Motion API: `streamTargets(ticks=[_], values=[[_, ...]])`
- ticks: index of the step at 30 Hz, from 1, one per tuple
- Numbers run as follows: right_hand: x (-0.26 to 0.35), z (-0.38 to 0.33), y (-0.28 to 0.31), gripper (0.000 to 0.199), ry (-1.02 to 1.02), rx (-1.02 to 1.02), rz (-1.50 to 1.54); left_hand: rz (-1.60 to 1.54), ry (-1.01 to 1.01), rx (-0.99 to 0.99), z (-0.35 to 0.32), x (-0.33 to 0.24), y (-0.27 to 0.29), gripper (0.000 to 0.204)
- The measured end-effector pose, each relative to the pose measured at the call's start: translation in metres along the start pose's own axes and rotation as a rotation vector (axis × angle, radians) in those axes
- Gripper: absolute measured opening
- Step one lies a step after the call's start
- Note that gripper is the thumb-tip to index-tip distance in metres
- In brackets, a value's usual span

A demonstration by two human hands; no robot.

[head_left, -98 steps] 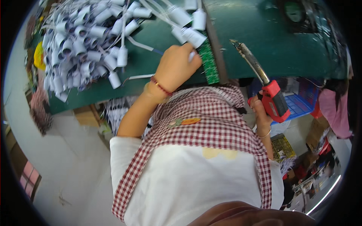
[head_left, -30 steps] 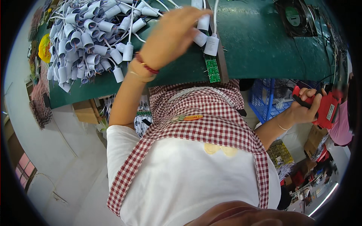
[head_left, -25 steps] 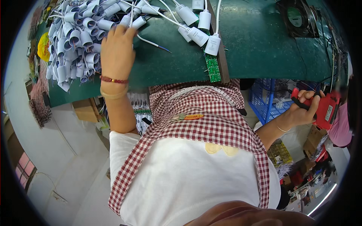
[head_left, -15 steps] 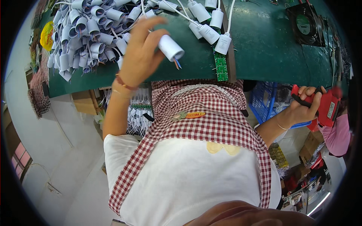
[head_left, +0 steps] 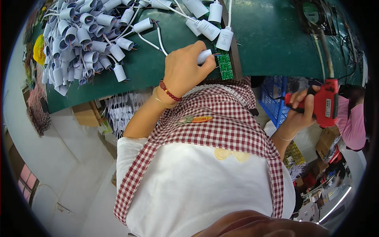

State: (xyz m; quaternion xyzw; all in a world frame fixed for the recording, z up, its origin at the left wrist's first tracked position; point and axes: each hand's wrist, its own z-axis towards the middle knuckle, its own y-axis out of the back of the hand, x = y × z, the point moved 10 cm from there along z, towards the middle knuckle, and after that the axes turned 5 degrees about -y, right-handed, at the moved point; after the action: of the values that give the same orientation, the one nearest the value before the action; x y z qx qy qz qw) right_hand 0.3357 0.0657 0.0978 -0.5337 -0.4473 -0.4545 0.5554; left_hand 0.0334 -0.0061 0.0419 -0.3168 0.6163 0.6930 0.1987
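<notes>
My left hand is closed around a white lamp holder. Thin wires at its open end reach the edge of a narrow green circuit board strip. At the right, my right hand grips the handle of a red soldering gun, which has a long metal tube pointing away from me over the bench. Beyond the left hand, several white lamp holders with white cables lie on and beside the board strip. A large heap of similar lamp holders covers the bench's left side.
A dark bar runs along the board strip on the green bench. A black fan stands at the far right. Below the bench edge is a blue plastic crate. Another person's pink sleeve shows at the right.
My left hand has moved right and down with the lamp holder, bringing its wires to the board strip. The soldering gun has shifted slightly left and now points away from me.
</notes>
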Motion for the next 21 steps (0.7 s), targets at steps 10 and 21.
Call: streamTargets(ticks=[10,21], values=[[-0.033,-0.046,-0.006,0.031,-0.213,0.227,-0.094,0.077,0.135,0.089,-0.002,0.004,-0.009,0.017],[-0.046,-0.058,-0.01,0.033,-0.294,0.317,-0.057,-0.118,0.017,0.104,-0.007,-0.005,-0.006,0.018]])
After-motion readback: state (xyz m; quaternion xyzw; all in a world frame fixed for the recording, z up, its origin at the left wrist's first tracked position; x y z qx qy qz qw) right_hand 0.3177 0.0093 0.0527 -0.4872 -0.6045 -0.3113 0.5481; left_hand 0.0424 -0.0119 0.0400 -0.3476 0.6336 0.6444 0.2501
